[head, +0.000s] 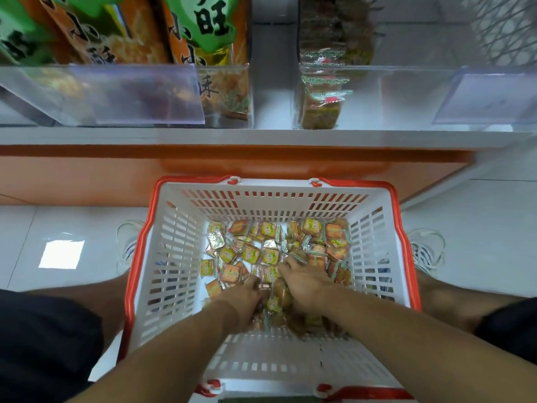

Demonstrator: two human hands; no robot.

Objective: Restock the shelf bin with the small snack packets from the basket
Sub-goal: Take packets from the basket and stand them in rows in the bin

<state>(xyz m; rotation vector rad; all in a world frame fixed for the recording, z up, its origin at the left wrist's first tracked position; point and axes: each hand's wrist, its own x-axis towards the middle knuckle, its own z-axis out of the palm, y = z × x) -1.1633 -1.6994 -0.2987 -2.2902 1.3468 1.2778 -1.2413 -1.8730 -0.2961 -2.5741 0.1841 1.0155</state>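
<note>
The shelf [261, 136] carries a clear bin [406, 97] with a few stacked packets at its left end. Below, on the floor between my feet, sits the white basket [174, 257]. The snack packets [270, 251] cover its bottom. My left hand [247, 295] and right hand [305, 279] are both curled into the pile, gripping packets.

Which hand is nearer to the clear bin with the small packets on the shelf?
Right. The right hand lies in the basket roughly below the clear bin; the left hand is further left.
</note>
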